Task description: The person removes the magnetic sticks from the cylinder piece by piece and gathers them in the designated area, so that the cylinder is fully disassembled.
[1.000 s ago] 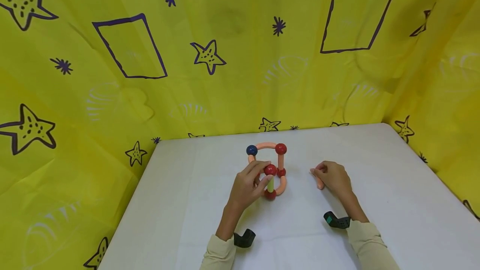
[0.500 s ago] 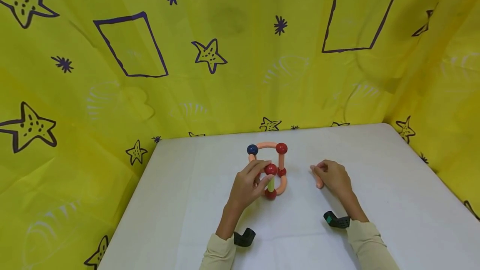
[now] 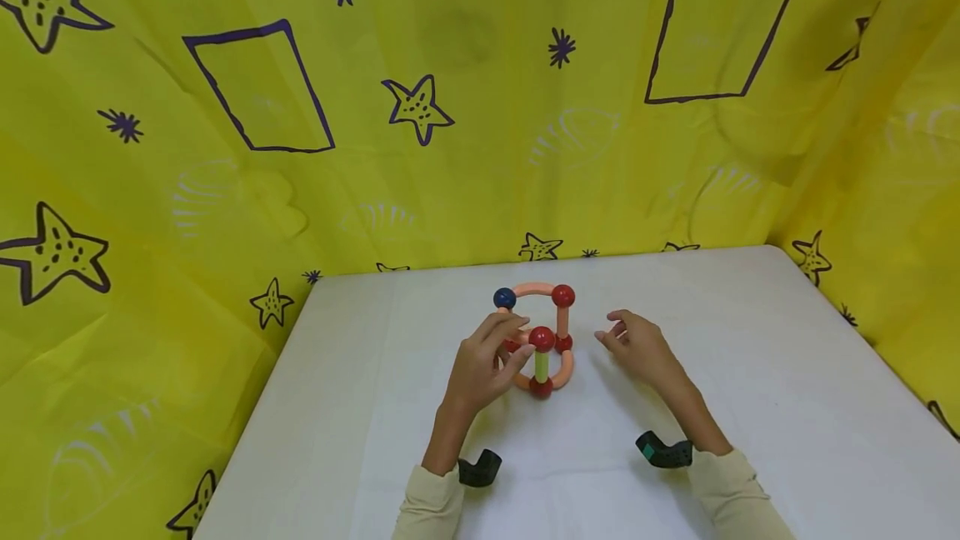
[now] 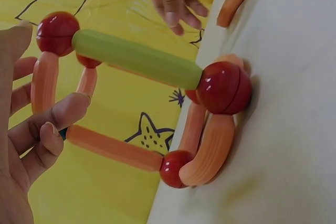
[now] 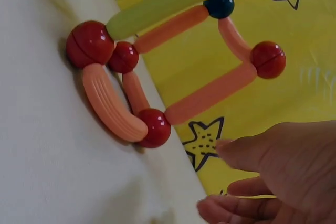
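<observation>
A frame of balls and sticks stands on the white table [image 3: 420, 423]. Curved peach sticks [image 5: 107, 103] join red balls [image 3: 541, 387] at its base. Straight peach sticks [image 5: 210, 94] and a green stick [image 4: 136, 56] rise as uprights. On top sit a blue ball [image 3: 505, 298] and two red balls, with the front red ball [image 3: 542, 338] on the green stick. My left hand [image 3: 476, 365] is spread loosely around that front corner, fingertips close to the ball. Holding nothing, my right hand [image 3: 641, 350] hovers right of the frame, fingers relaxed.
A loose curved peach stick [image 4: 231, 8] lies on the table near the right hand in the left wrist view; the head view does not show it. Yellow cloth [image 3: 480, 182] with printed stars hangs behind the table. Each wrist wears a black camera [image 3: 480, 468].
My right hand has let go of the curved peach stick and moved left toward the frame. The left hand's fingers have loosened from the front red ball and shifted slightly left.
</observation>
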Demonstrator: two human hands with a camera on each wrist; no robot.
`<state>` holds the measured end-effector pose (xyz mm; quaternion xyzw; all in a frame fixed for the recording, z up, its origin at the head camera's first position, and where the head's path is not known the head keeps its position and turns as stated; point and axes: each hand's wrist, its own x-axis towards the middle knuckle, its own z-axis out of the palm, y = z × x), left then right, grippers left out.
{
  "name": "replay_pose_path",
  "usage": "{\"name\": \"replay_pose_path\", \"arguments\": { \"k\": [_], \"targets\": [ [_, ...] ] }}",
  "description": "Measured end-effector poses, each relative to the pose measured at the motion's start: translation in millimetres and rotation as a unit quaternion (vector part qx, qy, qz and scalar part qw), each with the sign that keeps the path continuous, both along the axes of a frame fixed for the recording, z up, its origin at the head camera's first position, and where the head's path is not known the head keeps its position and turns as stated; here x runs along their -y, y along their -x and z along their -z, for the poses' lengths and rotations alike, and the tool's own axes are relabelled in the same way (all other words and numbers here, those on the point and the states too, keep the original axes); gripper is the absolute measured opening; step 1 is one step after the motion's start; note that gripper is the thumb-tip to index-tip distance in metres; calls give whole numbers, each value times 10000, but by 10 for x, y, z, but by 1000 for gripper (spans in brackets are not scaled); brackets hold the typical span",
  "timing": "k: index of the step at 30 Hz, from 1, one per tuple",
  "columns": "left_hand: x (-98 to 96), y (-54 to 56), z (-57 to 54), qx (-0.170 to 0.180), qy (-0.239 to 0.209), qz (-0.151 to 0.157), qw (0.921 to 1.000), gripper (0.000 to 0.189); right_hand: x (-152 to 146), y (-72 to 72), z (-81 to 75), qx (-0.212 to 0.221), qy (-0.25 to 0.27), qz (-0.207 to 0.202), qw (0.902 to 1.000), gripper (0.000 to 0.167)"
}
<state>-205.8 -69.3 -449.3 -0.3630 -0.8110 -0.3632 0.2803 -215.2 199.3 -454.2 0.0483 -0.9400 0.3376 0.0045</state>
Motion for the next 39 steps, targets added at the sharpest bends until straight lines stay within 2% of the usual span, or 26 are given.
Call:
{"name": "replay_pose_path", "arguments": {
  "k": [4,6,9,14,17,21,25,30,35,39],
  "targets": [
    [64,18,-20,-69,42,3,10000,34,152,-55,29,736,210,-527,9957,68],
    [87,22,-28,-39,63,2,10000,33,228,-95,86,827,387,-673,9935,76],
    [111,32,-31,-38,72,11,10000,30,353,-142,188,606,601,-740,9936,87],
    [128,43,-36,-214,70,15,9997,27,585,-177,328,-45,778,-615,9951,95],
    [134,48,-31,-337,121,-38,9994,26,706,-199,394,-252,829,-444,9952,95],
    [142,58,-24,-448,162,-119,9988,24,831,-233,446,-237,721,-28,9971,95],
    [143,67,-26,-566,130,-129,9982,23,923,-252,479,-253,468,319,9981,106],
    [129,69,-17,-662,62,-52,9978,20,979,-283,488,-242,251,528,9980,114],
    [118,58,-10,-637,30,-24,9980,20,987,-298,442,-72,283,539,9981,107],
    [104,64,-9,-660,0,68,9978,20,964,-293,410,-90,312,486,9983,95]
  ]
}}
